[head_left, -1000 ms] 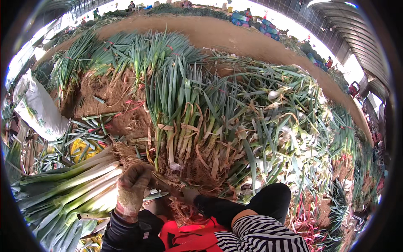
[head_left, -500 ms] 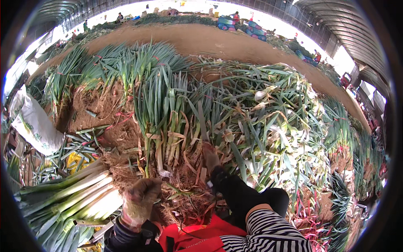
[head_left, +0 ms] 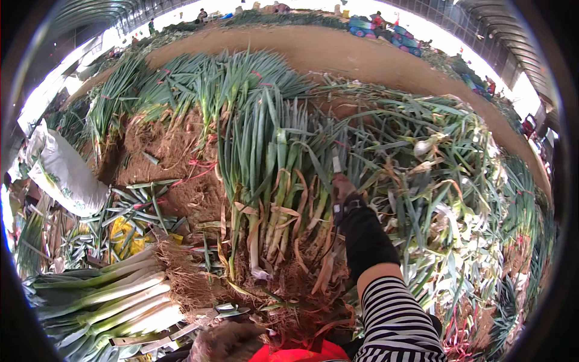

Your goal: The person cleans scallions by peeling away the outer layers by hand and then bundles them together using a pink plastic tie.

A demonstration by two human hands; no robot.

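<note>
Knife (head_left: 336, 163) in right hand (head_left: 344, 189) now reaches farther forward.

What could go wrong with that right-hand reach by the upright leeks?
Slip: the right hand holds what looks like a knife amid leek leaves, so it might nick them.
Snag: curled dry leaves hang from the upright leeks near the black sleeve and could catch it.

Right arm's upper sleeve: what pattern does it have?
The upper sleeve has dark and white stripes, best seen in the head view.
</note>
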